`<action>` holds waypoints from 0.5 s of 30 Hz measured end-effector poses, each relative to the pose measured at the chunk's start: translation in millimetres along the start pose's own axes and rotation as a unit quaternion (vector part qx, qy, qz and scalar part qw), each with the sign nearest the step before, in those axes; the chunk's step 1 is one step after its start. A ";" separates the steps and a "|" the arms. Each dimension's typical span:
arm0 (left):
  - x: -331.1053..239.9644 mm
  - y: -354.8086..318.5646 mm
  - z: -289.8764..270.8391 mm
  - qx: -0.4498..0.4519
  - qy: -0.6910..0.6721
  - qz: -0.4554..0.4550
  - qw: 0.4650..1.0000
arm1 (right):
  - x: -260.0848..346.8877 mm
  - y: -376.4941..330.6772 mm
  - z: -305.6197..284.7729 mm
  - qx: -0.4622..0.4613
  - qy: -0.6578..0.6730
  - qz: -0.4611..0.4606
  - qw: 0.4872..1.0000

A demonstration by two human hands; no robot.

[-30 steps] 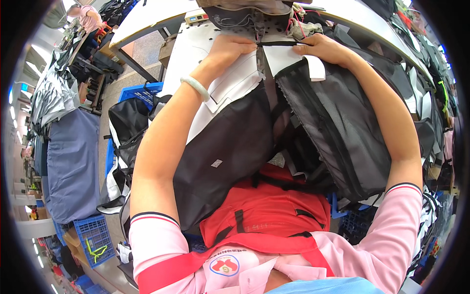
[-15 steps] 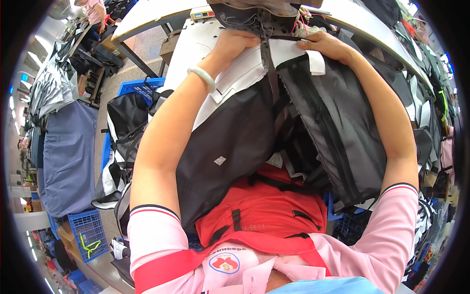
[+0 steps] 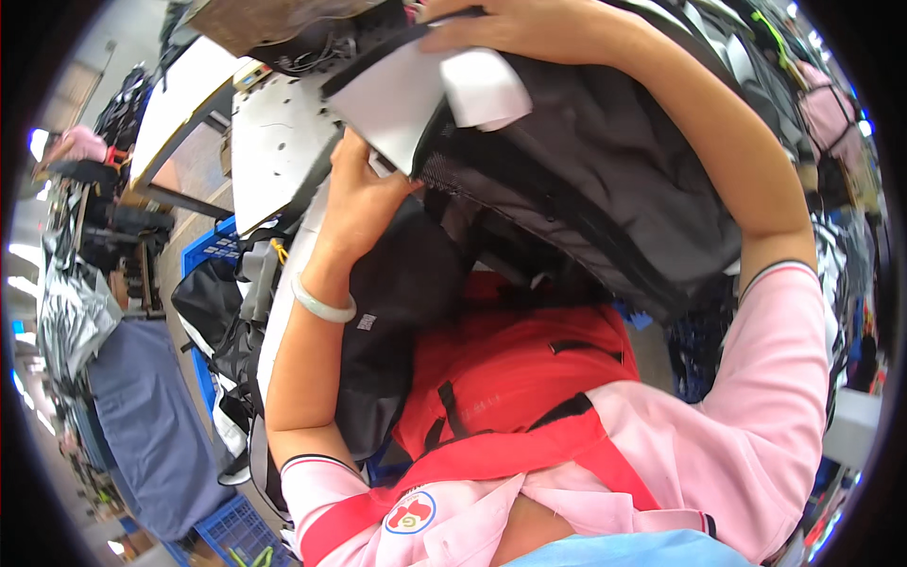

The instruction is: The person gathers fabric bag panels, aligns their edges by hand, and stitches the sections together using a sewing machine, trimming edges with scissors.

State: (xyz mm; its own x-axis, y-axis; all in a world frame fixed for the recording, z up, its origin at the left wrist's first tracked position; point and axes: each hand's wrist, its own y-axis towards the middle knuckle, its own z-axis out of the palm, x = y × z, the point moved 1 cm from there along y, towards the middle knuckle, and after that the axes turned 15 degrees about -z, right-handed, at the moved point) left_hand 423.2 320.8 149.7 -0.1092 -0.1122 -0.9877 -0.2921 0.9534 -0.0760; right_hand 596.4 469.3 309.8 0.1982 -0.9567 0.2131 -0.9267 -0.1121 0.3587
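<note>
A large black fabric bag piece (image 3: 605, 151) spreads across my lap, its top edge backed with white material (image 3: 387, 99). My right hand (image 3: 539, 28) is closed on the far part of that edge, where a short white strip (image 3: 487, 90) hangs down, blurred by motion. Lower and to the left, my left hand (image 3: 364, 194) pinches the near corner of the white-backed edge, fingers partly behind it. Below my left hand hangs another black panel (image 3: 397, 246) with a small pale patch. The raised edge lies just in front of a dark machine (image 3: 321, 42) with loose threads.
A white worktable (image 3: 269, 142) extends left of the machine. Beside my left arm a blue crate (image 3: 203, 250) holds black and white fabric pieces. Further left stand a grey-blue cloth-covered stack (image 3: 156, 416) and another blue crate (image 3: 241, 534). A red apron (image 3: 510, 369) covers my lap.
The fabric edge has come away from the machine and is lifted and turned. My left hand has dropped nearer to me; my right hand has moved left and up. The view has swung round.
</note>
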 end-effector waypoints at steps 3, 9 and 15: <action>-9.3 -6.0 12.6 -0.045 0.160 0.127 0.978 | 13.0 -19.9 -6.0 0.023 -0.051 -0.006 0.998; 33.2 -32.1 23.2 -0.096 0.034 -0.008 0.995 | 24.0 -214.9 -31.9 -0.025 -0.142 0.310 0.940; 13.2 -56.5 17.0 -0.051 0.056 0.068 0.995 | 84.1 -205.4 -47.2 -0.026 -0.079 0.523 0.848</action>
State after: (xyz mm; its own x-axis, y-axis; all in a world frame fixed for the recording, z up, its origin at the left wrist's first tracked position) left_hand 454.4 270.2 138.6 -0.2572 -0.0191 -0.9662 -0.3611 0.9293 0.0777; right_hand 818.5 424.5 296.9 -0.7729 -0.5493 0.3177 -0.5525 0.8288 0.0888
